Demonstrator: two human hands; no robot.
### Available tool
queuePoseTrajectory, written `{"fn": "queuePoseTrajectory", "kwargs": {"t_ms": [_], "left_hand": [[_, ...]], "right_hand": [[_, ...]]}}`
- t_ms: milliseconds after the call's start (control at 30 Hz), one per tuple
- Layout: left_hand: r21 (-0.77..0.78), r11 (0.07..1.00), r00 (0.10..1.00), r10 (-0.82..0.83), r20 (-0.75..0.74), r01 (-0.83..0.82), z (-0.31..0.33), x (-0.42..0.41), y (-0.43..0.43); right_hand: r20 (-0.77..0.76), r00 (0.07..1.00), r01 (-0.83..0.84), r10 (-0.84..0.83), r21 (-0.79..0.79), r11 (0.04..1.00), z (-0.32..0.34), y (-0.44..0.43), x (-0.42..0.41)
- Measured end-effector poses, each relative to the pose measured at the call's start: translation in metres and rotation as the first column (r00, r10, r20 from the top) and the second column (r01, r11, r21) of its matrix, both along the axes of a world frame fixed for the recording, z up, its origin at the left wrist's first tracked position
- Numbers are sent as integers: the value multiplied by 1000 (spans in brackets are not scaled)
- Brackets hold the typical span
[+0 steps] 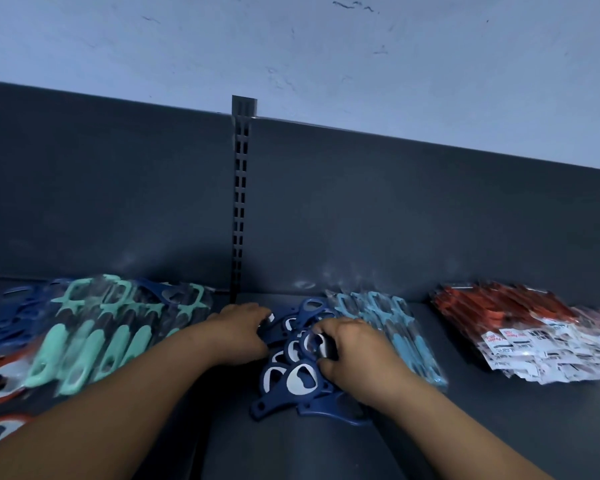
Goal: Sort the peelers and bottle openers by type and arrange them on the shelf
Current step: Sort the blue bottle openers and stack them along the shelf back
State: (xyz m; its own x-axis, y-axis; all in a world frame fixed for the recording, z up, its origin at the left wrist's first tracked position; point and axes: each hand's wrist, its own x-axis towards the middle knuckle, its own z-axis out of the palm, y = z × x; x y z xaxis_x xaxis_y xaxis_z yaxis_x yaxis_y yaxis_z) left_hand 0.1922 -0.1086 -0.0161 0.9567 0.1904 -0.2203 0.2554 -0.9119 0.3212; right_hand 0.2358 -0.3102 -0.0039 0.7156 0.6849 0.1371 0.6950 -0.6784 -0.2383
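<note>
The left hand [238,329] is gripping the blue bottle openers [291,379]; just right of it, the right hand [355,353] is pinching one, light-blue peelers [407,329] lying beside it

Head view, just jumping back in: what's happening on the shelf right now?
A person has both hands on the dark blue bottle openers heaped in the middle of the shelf. The left hand grips the pile's left edge; the right hand curls round an opener on top. To the left lie mint green peelers, just right light blue peelers, farther right red packaged items.
</note>
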Motion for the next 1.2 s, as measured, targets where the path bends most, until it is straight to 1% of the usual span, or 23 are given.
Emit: {"fn": "queuePoseTrajectory", "kwargs": {"t_ms": [100,233,500,600,733,833,900,933,967,1033,1100,1133,1167,1200], "left_hand": [[-23,1000,998,-2,67,4,-4,0,5],[-8,1000,984,-24,179,26,-4,0,11],[-71,997,941,-1,339,27,3,-10,13],[-105,994,928,5,372,36,4,-14,15],[-183,980,930,-8,369,81,3,-21,19],[-279,957,910,49,412,74,5,-24,22],[-394,913,919,63,388,103,6,-27,23],[-451,884,926,65,371,118,7,-29,23],[-501,856,930,67,360,132,8,-32,22],[-564,814,928,91,362,140,12,-36,20],[-609,783,926,129,355,124,19,-40,17],[-626,772,928,147,343,109,23,-41,15],[-642,760,931,158,330,98,27,-42,12],[-663,743,936,165,312,90,31,-43,9]], "right_hand": [[-23,999,48,-47,84,995,2,3,-2],[-70,995,83,-69,213,974,12,8,-7],[-314,939,254,-141,356,899,7,17,-17],[-327,929,293,-172,367,883,7,20,-21],[-323,929,296,-182,349,889,10,22,-31],[-324,922,329,-212,367,870,11,22,-37],[-348,910,369,-226,429,824,14,22,-44],[-392,895,395,-212,478,785,16,23,-47],[-462,867,438,-185,530,726,17,23,-51],[-624,777,544,-80,603,584,20,24,-58],[-722,689,624,60,634,457,22,25,-64],[-737,666,639,116,643,422,23,27,-67],[-736,660,636,150,653,411,23,28,-69],[-722,672,613,164,667,424,21,29,-70]]}}
